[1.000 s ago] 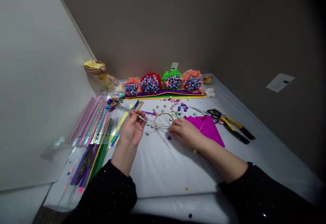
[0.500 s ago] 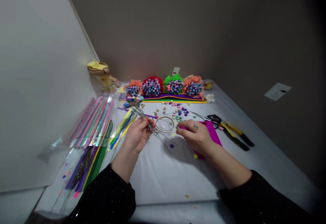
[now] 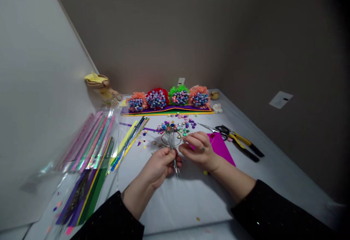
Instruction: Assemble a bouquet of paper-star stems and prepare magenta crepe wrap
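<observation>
Left fingers [image 3: 170, 156] clasp a wire bundle [image 3: 171, 140], long axis pointing away, stars [image 3: 166, 125] farthest; right fingers' [image 3: 193, 141] grip unclear.

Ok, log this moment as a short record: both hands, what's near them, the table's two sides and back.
Left hand: closed around wire stems topped with small colourful stars
Right hand: fingers bent beside the stems; holding anything unclear
Near hands: round hoop, magenta sheet
Right side: scissors, yellow-and-black-handled tool
Left side: coloured strips in clear wrapping
Back: four bouquets in a row
</observation>
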`<state>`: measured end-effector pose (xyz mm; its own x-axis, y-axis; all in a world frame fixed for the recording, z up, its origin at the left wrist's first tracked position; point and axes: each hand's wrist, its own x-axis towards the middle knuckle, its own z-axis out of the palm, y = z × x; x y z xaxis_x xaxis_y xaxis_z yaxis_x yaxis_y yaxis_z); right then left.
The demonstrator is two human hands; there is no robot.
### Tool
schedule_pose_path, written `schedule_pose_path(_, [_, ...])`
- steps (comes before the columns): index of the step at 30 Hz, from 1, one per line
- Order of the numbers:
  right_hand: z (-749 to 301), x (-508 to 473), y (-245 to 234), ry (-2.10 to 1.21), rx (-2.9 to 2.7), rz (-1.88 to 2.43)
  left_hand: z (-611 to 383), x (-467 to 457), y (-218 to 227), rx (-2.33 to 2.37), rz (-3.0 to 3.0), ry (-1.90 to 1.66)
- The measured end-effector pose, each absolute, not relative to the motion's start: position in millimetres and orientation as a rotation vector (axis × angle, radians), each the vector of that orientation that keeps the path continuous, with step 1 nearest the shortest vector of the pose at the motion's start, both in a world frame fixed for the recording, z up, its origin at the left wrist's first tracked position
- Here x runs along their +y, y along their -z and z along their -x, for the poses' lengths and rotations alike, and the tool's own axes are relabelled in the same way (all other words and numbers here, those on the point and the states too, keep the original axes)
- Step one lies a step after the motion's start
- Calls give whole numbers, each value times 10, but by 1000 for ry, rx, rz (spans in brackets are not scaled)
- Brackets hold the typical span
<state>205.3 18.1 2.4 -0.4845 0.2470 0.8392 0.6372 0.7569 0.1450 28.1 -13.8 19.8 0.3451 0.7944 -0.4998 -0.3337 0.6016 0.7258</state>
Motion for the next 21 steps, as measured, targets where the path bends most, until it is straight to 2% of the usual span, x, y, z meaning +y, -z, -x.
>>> schedule_pose_path(3, [-2049,175,-3,402,-1972,711,-292,-139,-190,968,-571,-835])
schedule_pose_path(8, [-2129,188,-64,-75,-1548,1025,-289,-140,-186,990,-604,-861])
schedule_pose_path(13, [-2162,223,-167,-557,-1676,1119,-305,-134,-194,1024,-643,-822])
schedule_pose_path(16, [-2140,225,-199,-601,-1743,1098,-322,-133,-195,1039,-680,-797])
schedule_pose_path(21, [-2145,210,-231,-463,-1789,1060,-337,-134,-194,1074,-692,-775])
